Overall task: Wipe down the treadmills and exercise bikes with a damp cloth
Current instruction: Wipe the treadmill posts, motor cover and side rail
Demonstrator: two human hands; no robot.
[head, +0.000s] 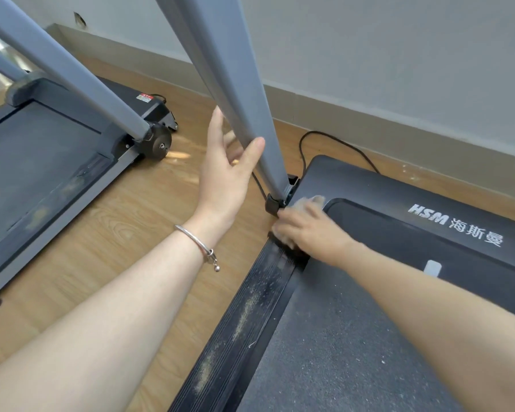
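Note:
A black treadmill (369,185) with white "HSM" lettering fills the right and bottom of the view. Its grey upright post (232,84) rises from a black bracket at the front left corner. My left hand (226,173) holds this post low down, thumb on its right side and fingers behind it. My right hand (309,230) presses a light beige cloth (312,201) onto the treadmill's front left corner, beside the post's base; the hand is blurred and covers most of the cloth. The black ribbed side rail (244,322) carries streaks of dust.
A second treadmill (42,150) with grey posts stands on the left, across a strip of wooden floor (125,233). A black power cable (309,138) loops on the floor by the wall. The beige skirting and grey wall run behind.

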